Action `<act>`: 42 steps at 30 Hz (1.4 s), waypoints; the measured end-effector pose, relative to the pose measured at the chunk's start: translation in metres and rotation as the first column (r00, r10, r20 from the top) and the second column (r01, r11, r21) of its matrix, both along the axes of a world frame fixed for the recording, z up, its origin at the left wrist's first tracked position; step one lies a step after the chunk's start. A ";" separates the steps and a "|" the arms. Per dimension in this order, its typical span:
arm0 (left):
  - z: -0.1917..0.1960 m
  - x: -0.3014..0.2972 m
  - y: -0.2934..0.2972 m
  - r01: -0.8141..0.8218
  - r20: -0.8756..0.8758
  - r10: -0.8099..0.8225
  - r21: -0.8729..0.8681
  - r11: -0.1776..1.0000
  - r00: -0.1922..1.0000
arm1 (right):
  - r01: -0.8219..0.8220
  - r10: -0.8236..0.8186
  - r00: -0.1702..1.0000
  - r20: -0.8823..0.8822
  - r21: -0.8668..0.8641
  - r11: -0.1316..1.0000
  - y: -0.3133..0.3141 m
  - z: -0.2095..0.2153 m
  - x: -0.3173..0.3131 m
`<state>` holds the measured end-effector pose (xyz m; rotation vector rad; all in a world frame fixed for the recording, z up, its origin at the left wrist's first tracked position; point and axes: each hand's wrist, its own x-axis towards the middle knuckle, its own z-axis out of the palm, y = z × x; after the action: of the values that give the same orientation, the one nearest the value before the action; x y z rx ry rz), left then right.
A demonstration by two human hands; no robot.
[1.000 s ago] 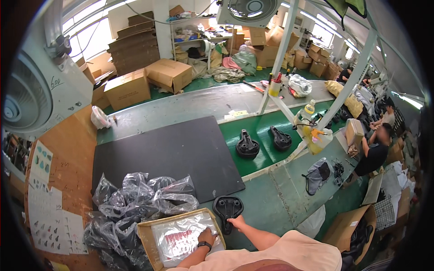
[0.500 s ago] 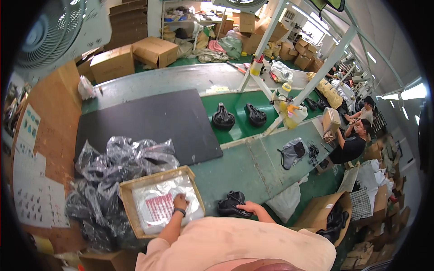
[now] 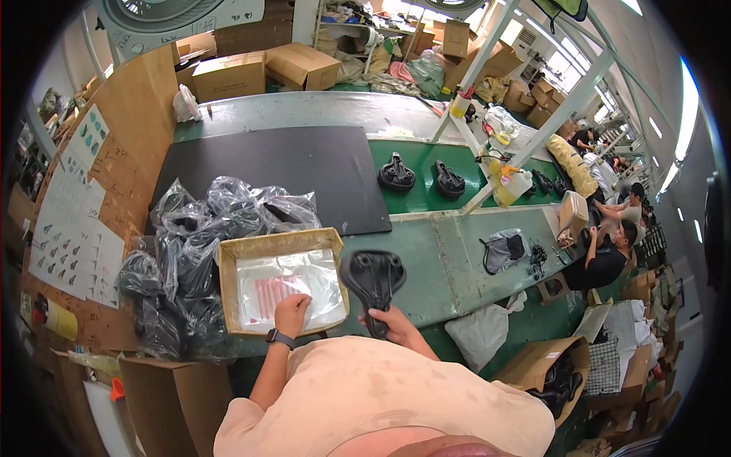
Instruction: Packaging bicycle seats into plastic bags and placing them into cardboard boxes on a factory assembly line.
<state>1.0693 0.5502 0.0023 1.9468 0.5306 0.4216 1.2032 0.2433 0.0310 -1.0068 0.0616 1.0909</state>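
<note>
My right hand (image 3: pixel 391 323) grips a black bicycle saddle (image 3: pixel 373 278) by its narrow nose, holding it up with the wide end away from me. Over the near edge of a shallow cardboard box (image 3: pixel 225 283), the fingers of my left hand (image 3: pixel 291 312) pinch the edge of a clear plastic bag (image 3: pixel 320 280). That bag lies on a flat stack with red print showing through. Bagged black saddles (image 3: pixel 186 259) are heaped left of the box. Two bare saddles, one of them a saddle (image 3: pixel 397 174) with its nose pointing away, rest on the green surface farther off.
A dark flat board (image 3: pixel 274 171) covers the bench's left part. Metal posts (image 3: pixel 487 49) rise from the bench, and a grey bag (image 3: pixel 502 251) lies right of them. An open carton of black saddles (image 3: pixel 560 381) stands at my lower right. Co-workers (image 3: pixel 609 244) sit along the right.
My right hand has lifted the saddle off the bench and turned it upright. My left hand has drawn back toward the box's near edge, pinching the bag. The view has shifted.
</note>
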 end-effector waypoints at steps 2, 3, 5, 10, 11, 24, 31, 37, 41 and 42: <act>0.050 -0.007 -0.016 0.156 -0.025 -0.154 0.233 0.960 0.988 | -0.138 0.134 0.990 0.050 0.088 0.987 0.025 0.028 0.005; 0.062 -0.011 -0.025 0.150 -0.031 -0.147 0.235 0.960 0.989 | -0.208 0.203 0.978 0.053 0.127 0.970 0.039 0.041 0.005; 0.075 -0.019 -0.040 0.169 0.002 -0.174 0.220 0.961 0.985 | -0.319 0.324 0.946 -0.013 0.145 0.937 0.064 0.060 -0.003; 0.070 -0.053 -0.049 0.189 -0.100 -0.173 0.182 0.965 0.980 | -0.363 0.359 0.919 0.165 -0.006 0.932 0.088 0.058 -0.035; 0.073 -0.066 -0.051 0.209 -0.059 -0.202 0.151 0.966 0.978 | -0.292 0.316 0.911 0.267 -0.124 0.948 0.088 0.061 -0.045; 0.047 -0.077 -0.059 0.069 0.098 0.015 -0.794 0.604 0.995 | -0.106 0.108 0.993 0.048 -0.031 0.994 0.042 0.074 -0.056; 0.048 -0.065 -0.023 0.320 0.284 0.242 -0.939 -0.124 0.928 | 0.271 -0.282 0.958 0.047 0.166 0.948 -0.031 0.085 -0.044; 0.088 -0.033 -0.051 0.163 0.130 -0.127 -0.941 0.296 0.983 | 0.142 -0.151 0.900 0.409 0.053 0.988 -0.058 0.125 -0.055; 0.114 -0.005 -0.058 0.179 -0.069 -0.286 -0.636 0.751 0.956 | 0.073 0.035 0.831 0.555 -0.173 0.982 -0.055 0.123 -0.067; 0.107 0.004 -0.054 0.137 -0.030 -0.207 -0.657 0.741 0.978 | 0.103 0.101 0.744 0.660 -0.262 0.960 -0.050 0.121 -0.072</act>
<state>1.0737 0.4961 0.1092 1.3145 0.4731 -0.0034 1.1312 0.1932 0.1519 -1.6184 -0.3826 0.6656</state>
